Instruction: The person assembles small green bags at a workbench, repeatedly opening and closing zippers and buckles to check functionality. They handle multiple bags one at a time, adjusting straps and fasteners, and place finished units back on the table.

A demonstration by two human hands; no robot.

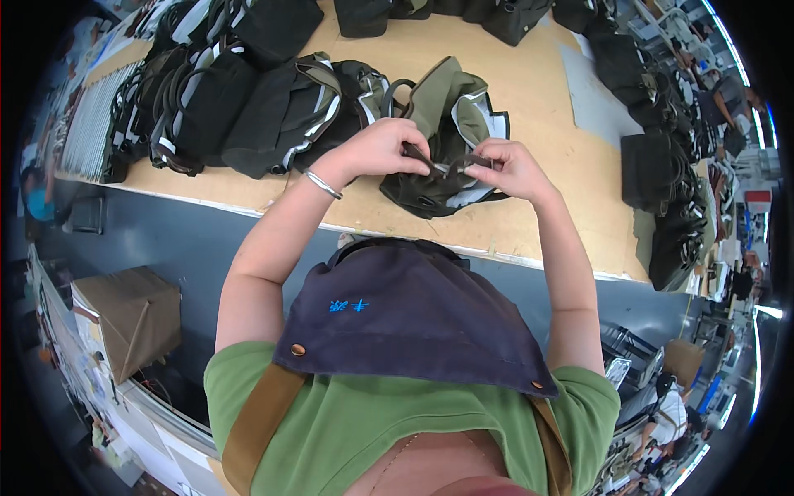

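**Bright centre, dark curved rim**

Long white tube lights (756, 364) glare along the right edge. The flat, pale tan tabletop (554, 194) is brightly lit; the boxy black fabric bags (211, 99) swallow detail. Toward black corners, straight lines bend and the background softens.

I see bare board on the wooden counter (566, 202) between the olive-and-black bag (434, 99) and the dark right-hand bags (653, 169), room enough for a hand; a flat pale sheet (591, 91) lies toward the back. Leftward, packed black bags (207, 103) block passage, leaving a thin front strip. Other bags (364, 18) line the back.
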